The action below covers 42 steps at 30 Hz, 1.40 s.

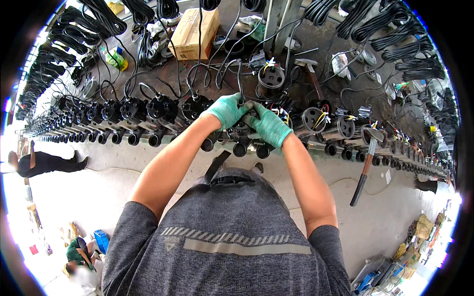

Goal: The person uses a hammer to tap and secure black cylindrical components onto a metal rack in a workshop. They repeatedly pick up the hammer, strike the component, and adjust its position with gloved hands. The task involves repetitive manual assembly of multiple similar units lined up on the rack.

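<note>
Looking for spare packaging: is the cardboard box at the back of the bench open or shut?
Shut: the cardboard box shows flat, closed top flaps, with no contents visible; black cables lie beside it.

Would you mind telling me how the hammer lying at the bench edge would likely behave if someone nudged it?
The hammer would probably tip off: its long handle hangs past the bench edge, with only the head resting among the black pump units. It looks stiff and head-heavy, so a push might pivot it rather than slide it.
</note>
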### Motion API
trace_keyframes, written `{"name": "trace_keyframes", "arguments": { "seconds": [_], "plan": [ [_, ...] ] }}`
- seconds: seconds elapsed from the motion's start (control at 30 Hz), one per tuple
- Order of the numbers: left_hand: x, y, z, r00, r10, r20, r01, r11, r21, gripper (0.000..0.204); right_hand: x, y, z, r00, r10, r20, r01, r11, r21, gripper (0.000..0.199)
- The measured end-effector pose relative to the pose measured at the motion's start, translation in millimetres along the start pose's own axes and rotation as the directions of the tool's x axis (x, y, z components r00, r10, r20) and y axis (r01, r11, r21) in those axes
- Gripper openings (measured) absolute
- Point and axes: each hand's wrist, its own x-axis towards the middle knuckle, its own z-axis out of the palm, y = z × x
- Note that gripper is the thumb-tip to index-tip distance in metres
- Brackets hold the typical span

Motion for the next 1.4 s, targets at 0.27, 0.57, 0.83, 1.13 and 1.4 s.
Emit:
{"name": "trace_keyframes", "arguments": {
  "seconds": [0.27,0.57,0.83,1.13,1.4],
  "plan": [
    [8.0,3.6,-3.0,1.0,0.013,0.006,-0.013,1.0,0.0,0.047,6.0,4.5,1.7,0.995,-0.034,-0.091,0.025,0.995,-0.092,0.043],
    [5.8,-0.2,9.2,0.997,-0.065,-0.04,0.057,0.982,-0.18,0.039,4.3,16.1,3.6,0.994,-0.07,-0.078,0.068,0.997,-0.019,0.05],
    [17.1,-5.0,3.7,0.995,-0.069,0.067,0.071,0.997,-0.027,0.041,-60.4,-9.2,-42.9,0.85,-0.233,-0.473,0.086,0.946,-0.312,0.045],
    [26.9,-0.7,2.6,0.967,-0.164,0.197,0.198,0.965,-0.171,0.041,-285.1,192.0,-234.2,0.267,-0.169,-0.949,-0.735,0.601,-0.314,0.066],
    [16.1,0.5,0.3,0.977,-0.147,0.152,0.173,0.97,-0.171,0.044,-274.9,223.7,-230.7,0.366,0.403,-0.839,-0.397,0.883,0.251,0.016]
  ]
}}
